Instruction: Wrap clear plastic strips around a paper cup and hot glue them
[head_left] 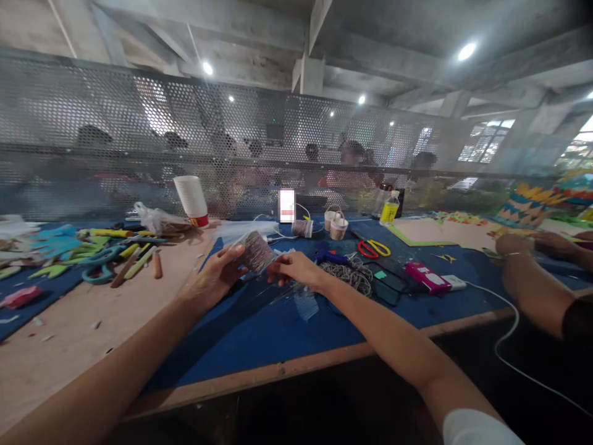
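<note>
My left hand [214, 277] is wrapped round a spool of glittery string [257, 251], holding it above the blue table cover [278, 327]. My right hand [294, 269] is at the spool's right end with its fingers pinched together, seemingly on the loose string end, which is too thin to see clearly. A tangle of the same string [348, 274] lies just right of that hand, beside a blue glue gun [327, 254].
Red-and-yellow scissors [374, 248], more spools [338, 227], a pink phone [427, 277] on a white cable, a stack of paper cups [191, 199], teal scissors and pencils at left. Another person's arm [532, 278] rests at right. A perforated metal screen [139, 136] stands behind the table.
</note>
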